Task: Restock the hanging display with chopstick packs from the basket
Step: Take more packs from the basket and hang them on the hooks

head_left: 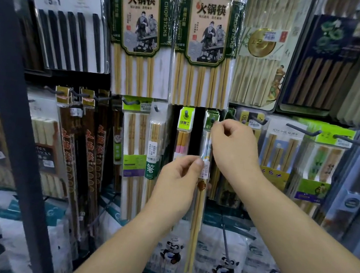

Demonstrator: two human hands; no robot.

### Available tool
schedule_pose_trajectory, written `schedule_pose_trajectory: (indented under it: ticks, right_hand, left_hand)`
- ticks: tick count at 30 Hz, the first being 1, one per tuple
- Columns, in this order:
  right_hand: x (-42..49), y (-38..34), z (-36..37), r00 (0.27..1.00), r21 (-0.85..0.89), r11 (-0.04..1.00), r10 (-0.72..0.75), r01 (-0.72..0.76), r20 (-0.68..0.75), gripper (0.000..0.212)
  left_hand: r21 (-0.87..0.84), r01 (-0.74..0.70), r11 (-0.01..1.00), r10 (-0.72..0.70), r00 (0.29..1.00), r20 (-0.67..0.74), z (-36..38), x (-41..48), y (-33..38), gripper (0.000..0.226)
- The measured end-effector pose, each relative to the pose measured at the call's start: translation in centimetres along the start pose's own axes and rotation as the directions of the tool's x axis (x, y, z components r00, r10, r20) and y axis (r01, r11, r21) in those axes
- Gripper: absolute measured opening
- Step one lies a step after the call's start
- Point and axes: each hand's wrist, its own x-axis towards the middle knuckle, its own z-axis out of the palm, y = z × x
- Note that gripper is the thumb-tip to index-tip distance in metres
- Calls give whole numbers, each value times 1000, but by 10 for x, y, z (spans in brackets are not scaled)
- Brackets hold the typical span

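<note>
A long, narrow chopstick pack [196, 218] with a green header hangs upright in the middle of the display. My right hand [234, 145] pinches its green top at a display hook [213, 120]. My left hand [178, 179] pinches the pack's left edge about a third of the way down, near its white barcode label. The pack's lower end reaches down in front of the panda-printed bags. The basket is out of view.
Neighbouring packs hang close on both sides: a lime-headed pack [184, 132] to the left, JOY-HER packs [280, 149] to the right. Large hotpot chopstick packs [206, 43] hang above. A dark metal upright [17, 115] stands at the left. Bare hooks [303, 131] jut out.
</note>
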Motion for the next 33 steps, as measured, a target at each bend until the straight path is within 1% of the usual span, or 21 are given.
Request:
schedule_pose_trajectory:
  ticks: [2,3,4,6,8,9,10,12,14,17,19,22,26,28,31,33]
  right_hand:
    - [-1,6,1,1000,-19,1000,-11,11,-5,45]
    - [-3,9,1,1000,-5,1000,-15,15,-5,46]
    - [-6,13,1,1000,20,1000,-12,12,-6,45]
    - [-12,22,1,1000,60,998,8,-7,-19,35]
    - [-19,33,1,999,75,997,18,-15,-44,17]
    - [-22,38,2,999,83,996,32,-28,-43,9]
    - [-25,43,2,999,93,995,46,-43,-25,11]
    - [-30,52,3,997,114,992,49,-56,62,33]
    - [-35,58,6,983,136,988,41,-66,179,47]
    - [-40,63,11,949,202,972,53,-121,311,53]
    - [-41,66,15,932,248,955,67,-164,357,55]
    - [-40,71,20,921,269,943,83,-196,380,64]
    - [-36,78,31,911,327,916,88,-234,404,71]
    - [-33,80,36,908,337,908,100,-250,406,67]
    - [-28,82,44,906,329,903,132,-277,402,56]
    - [-25,85,47,912,358,894,116,-268,393,52]
  left_hand:
    - [223,-30,974,29,1000,9,2,0,-5,13]
    - [331,-48,942,43,999,24,3,-2,-6,10]
    - [412,-62,909,51,998,39,4,-4,-6,13]
    - [464,-45,885,30,999,40,6,-4,-6,35]
    - [461,-4,887,-8,1000,24,7,-2,-5,50]
    - [450,7,893,-20,1000,24,8,-1,-4,53]
    - [432,11,902,-24,999,26,10,0,-4,56]
    - [383,31,923,-45,999,27,13,3,-3,62]
    - [287,80,955,-91,996,25,18,9,-3,66]
    - [69,156,985,-158,987,20,25,25,-4,64]
    - [10,149,989,-149,989,24,30,35,-5,67]
    - [-58,153,987,-151,988,29,36,47,-7,75]
    - [-185,182,966,-183,983,10,41,62,-9,69]
    - [-207,185,961,-191,982,-9,43,67,-11,67]
    - [-200,181,963,-192,981,-39,46,72,-12,66]
    - [-196,184,963,-198,979,-55,48,76,-14,67]
